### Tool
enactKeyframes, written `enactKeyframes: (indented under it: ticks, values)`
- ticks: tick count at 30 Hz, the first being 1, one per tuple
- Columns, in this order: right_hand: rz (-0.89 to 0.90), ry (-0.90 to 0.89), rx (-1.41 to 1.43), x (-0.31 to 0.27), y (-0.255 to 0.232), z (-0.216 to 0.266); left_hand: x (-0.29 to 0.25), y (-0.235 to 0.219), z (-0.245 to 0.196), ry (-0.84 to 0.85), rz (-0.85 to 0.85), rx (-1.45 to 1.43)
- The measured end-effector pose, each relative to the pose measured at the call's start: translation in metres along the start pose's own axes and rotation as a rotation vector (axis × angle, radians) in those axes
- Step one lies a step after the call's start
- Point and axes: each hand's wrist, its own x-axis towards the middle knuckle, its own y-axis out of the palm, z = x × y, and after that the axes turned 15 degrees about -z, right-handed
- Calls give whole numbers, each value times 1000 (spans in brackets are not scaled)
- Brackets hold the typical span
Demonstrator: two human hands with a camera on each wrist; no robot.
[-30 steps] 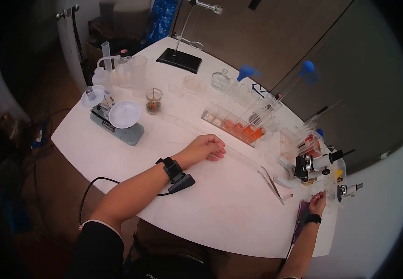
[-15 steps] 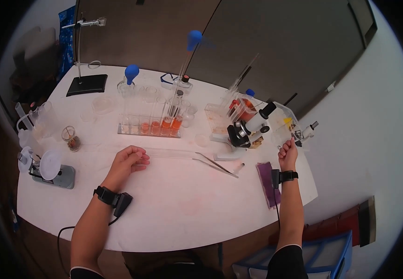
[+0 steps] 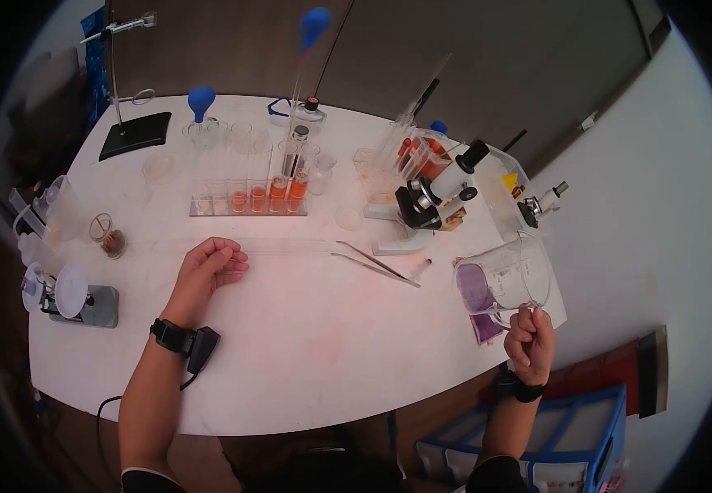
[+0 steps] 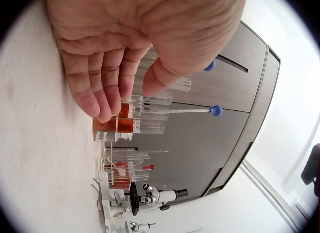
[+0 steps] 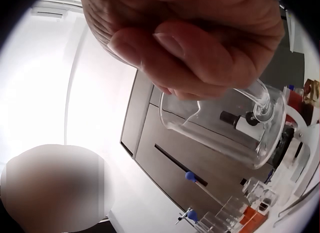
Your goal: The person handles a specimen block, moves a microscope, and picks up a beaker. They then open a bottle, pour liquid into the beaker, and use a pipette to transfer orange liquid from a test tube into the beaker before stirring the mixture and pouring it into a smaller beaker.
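Clear glass beaker [image 3: 500, 275], cylindrical w/ looped handle, was tilted over flat purple pad [image 3: 487, 330] at table's [image 3: 290, 353] R side; marks illegible. R hand [image 3: 530, 343] gripped handle. L hand [image 3: 208, 267], empty, fingers loosely bent, was L of metal tweezers [image 3: 378, 265].

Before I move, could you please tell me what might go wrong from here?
The right hand holds the glass jug, tilted, by its handle alone, so it might slip. Swung inward, the jug could knock the microscope nearby. Lowered carelessly, it could come down on the tweezers lying on the table.
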Motion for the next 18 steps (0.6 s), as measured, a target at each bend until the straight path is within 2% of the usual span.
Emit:
enactKeyframes:
  ticks: [2, 10, 11, 14, 15, 18]
  values:
    - [166, 84, 115, -3, 8, -13, 0, 0, 0, -2, -4, 9]
    - [524, 295, -118, 21, 100, -62, -4, 1, 0, 19, 35, 40]
    - [560, 309, -144, 25, 111, -68, -3, -3, 0, 4, 83, 43]
    - [649, 371, -214, 34, 137, -82, -8, 0, -5, 118, 259, 76]
    - [674, 378, -235, 35, 144, -87, -12, 1, -10, 82, 359, 83]
    - [728, 384, -259, 36, 160, -98, -27, 11, -14, 91, 472, 92]
